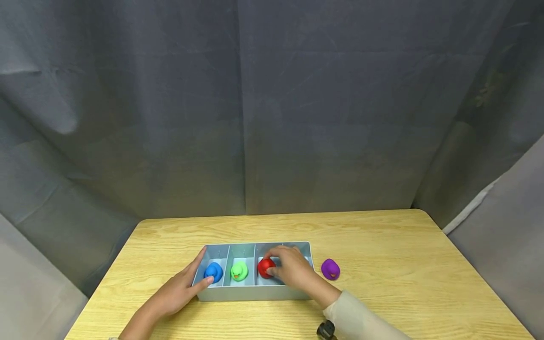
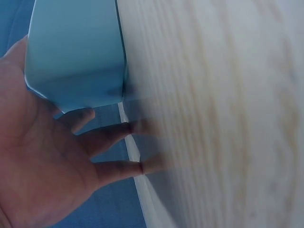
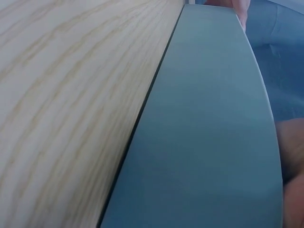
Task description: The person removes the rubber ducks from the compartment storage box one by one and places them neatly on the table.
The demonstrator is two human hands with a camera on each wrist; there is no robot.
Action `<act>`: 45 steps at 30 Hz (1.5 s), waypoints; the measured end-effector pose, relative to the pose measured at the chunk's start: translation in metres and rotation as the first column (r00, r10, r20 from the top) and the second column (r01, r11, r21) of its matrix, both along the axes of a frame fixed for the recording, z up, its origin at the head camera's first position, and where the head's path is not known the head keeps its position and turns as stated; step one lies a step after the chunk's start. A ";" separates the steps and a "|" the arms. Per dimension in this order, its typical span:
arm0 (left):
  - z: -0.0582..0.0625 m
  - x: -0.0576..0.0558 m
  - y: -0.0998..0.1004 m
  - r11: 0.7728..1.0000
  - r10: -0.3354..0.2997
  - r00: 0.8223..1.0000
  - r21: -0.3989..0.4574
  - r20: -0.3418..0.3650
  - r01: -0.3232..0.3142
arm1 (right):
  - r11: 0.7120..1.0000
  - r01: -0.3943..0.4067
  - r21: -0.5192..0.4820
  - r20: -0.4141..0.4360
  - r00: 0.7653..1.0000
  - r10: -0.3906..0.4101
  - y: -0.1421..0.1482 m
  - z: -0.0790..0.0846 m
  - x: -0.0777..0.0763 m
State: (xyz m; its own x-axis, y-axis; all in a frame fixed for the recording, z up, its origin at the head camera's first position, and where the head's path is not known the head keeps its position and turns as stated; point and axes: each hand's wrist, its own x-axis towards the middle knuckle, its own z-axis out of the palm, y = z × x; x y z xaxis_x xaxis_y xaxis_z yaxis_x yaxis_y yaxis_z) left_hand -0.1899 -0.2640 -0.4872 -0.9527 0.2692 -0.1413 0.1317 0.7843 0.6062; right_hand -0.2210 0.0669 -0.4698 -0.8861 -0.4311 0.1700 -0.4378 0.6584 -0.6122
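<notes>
A grey-blue divided box [image 1: 255,293] lies lengthwise on the table. My left hand [image 1: 178,288] holds its left end, thumb over the front rim; in the left wrist view three fingers spread past the box's end. A blue rubber duck [image 1: 213,271] sits in the leftmost compartment, beside the thumb. In the compartment to its right is a light green rubber duck [image 1: 239,271]. My right hand [image 1: 293,270] reaches into the third compartment and pinches a red rubber duck [image 1: 265,267] between thumb and fingers. In the right wrist view the box wall [image 3: 199,123] hides the duck.
A purple rubber duck [image 1: 330,269] lies on the wooden table [image 1: 382,264] just right of the box. The right hand and forearm partly cover the rightmost compartment. Grey cloth curtains [image 1: 323,118] hang behind the table and at both sides.
</notes>
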 end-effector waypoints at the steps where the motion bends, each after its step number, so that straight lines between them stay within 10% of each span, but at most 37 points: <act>1: 0.000 0.000 0.000 1.000 0.000 1.000 0.000 0.000 0.000 | 1.000 0.000 -0.003 0.012 1.000 0.000 0.001 0.001 0.000; 45: 0.000 0.001 0.002 1.000 -0.001 1.000 0.009 -0.015 0.002 | 0.992 -0.079 -0.103 0.110 0.990 0.090 0.017 0.031 0.005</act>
